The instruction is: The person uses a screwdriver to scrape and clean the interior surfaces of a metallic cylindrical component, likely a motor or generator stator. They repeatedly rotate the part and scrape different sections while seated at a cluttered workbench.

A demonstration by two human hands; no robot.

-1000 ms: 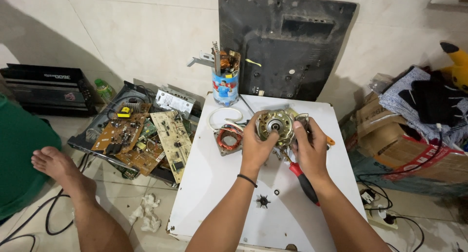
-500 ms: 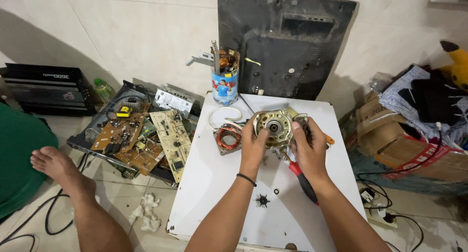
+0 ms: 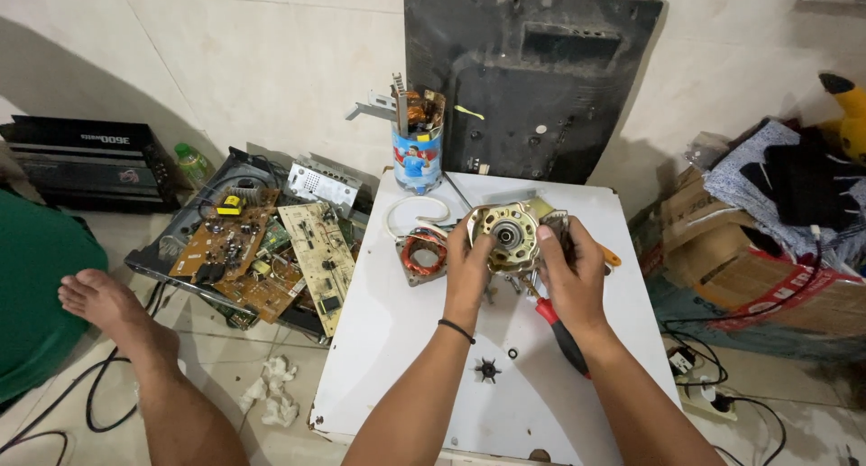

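Both hands on the motor [image 3: 508, 238], held just above the white table [image 3: 397, 340] near its centre, round metal face toward the camera. Left hand [image 3: 469, 272] grips the motor's 9 o'clock side, thumb up on the rim, fingers wrapped behind; black band on that wrist. Right hand [image 3: 570, 281] grips the 3 o'clock side, thumb on the rim at about 2 o'clock, fingers curled behind the housing. Both closed on the motor, neither flat on the table. Stator [image 3: 422, 254] with copper winding lies on the table at 9 o'clock from the motor, just beside the left hand, apart from it. White cable loop [image 3: 410, 210] at 10 o'clock from the motor. Screwdriver [image 3: 561, 332] with red and black handle lies on the table at 5 o'clock, partly under the right wrist. Small black gear-shaped part [image 3: 487, 369] on the table at 6 o'clock, between the forearms; a small ring just above it. Can [image 3: 417, 155] stuffed with tools and coils stands at the table's far edge, 11 o'clock. Dark panel [image 3: 532, 78] leans on the wall at 12 o'clock. Circuit boards [image 3: 271, 249] piled on the floor at 9 o'clock, off the table. Bare foot [image 3: 104, 304] on the floor further out at 9 o'clock. Cardboard boxes [image 3: 722, 258] and clothes at 3 o'clock.
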